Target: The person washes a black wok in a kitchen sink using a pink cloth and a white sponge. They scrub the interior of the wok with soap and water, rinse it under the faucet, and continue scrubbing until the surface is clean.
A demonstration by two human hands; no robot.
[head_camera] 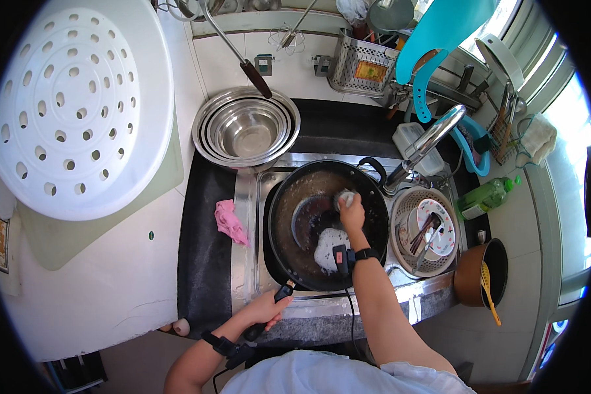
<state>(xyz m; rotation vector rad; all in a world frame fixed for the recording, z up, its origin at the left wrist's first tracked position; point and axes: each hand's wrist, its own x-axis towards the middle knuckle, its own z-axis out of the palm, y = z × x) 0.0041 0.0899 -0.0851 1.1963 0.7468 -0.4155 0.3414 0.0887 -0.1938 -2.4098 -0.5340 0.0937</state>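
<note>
A large black wok (288,216) rests over the sink basin (262,197), its inside wet and soapy. My left hand (265,306) grips the wok's black long handle (284,291) at the front. Inside the wok, my right hand (352,213) presses a greyish-white scrubber (344,197) against the far right part of the wall; my fingers partly cover it. White foam (331,248) lies on the wok's surface below that wrist. A loop-shaped helper handle (374,167) sticks out at the wok's far right.
Nested steel bowls (253,135) stand behind left, a pink cloth (231,221) left of the sink. The faucet (423,143) rises behind right. On the right are a colander (401,256) of dishes, a green bottle (482,198) and a brown pot (473,276).
</note>
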